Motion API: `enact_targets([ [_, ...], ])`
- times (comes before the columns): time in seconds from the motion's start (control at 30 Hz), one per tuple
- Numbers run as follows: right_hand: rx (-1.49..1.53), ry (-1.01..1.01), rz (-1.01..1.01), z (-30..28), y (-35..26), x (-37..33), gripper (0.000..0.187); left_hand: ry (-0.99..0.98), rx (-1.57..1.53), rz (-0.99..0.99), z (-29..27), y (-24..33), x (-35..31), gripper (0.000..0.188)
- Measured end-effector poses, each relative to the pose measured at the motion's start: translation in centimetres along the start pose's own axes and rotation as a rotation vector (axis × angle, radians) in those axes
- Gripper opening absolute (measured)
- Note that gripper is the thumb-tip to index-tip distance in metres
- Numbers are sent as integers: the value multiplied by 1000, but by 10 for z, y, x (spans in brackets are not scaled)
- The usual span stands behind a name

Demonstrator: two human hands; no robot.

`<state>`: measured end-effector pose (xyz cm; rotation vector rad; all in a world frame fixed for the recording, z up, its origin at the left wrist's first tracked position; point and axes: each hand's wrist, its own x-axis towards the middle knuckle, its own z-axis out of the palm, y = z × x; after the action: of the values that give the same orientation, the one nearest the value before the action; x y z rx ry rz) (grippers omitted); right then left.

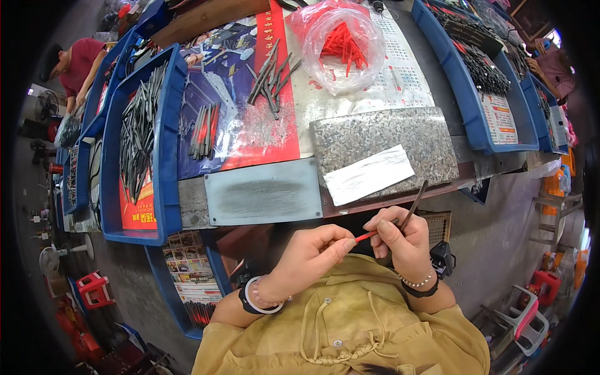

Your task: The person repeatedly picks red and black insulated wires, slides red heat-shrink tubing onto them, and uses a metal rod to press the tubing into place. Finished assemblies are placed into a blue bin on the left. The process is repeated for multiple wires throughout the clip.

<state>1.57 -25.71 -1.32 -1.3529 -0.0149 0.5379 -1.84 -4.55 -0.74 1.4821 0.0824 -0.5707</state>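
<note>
Over my lap, at the bench's near edge, my left hand (319, 250) pinches one end of a slim red piece (365, 237). Its other end runs into the fingers of my right hand (400, 236), which are closed. From that hand a dark, slim, pointed stick (416, 201) sticks up toward the bench; its lower part is hidden by the fingers, so I cannot tell whether it joins the red piece. Just beyond the hands lie a white sheet (370, 175) on a speckled stone slab (387, 134) and a grey plate (262, 192) with a dark smudge.
Blue trays of dark slim pieces stand at left (167, 187) and right (500, 137). Loose dark pieces (270, 84) and a small row with red parts (204, 131) lie on posters. A clear bag (340, 53) holds red pieces. Other people work at both sides.
</note>
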Motion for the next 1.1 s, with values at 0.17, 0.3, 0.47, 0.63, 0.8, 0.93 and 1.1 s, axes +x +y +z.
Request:
enact_targets([
  [0.17, 55, 11, 18, -2, -1, 5, 22, 24, 43, 64, 2, 0, -2, 22],
  [0.3, 98, 35, 45, -3, 0, 8, 22, 3, 16, 52, 0, -2, -3, 26],
  [0.47, 119, 55, 52, -2, 1, 10, 22, 35, -123, -39, -2, -4, 0, 27],
  [0.63, 120, 41, 73, 0, 2, 11, 22, -7, -121, -71, -3, -2, 1, 24],
  [0.8, 76, 35, 82, 1, 3, 9, 22, -16, -41, -45, -4, -3, 0, 21],
  [0.93, 88, 55, 78, 2, 1, 8, 20, 1, -59, 18, 1, -6, -1, 19],
  [1.1, 35, 41, 44, 8, -6, 6, 14, -33, 4, 60, -3, -3, -1, 17],
])
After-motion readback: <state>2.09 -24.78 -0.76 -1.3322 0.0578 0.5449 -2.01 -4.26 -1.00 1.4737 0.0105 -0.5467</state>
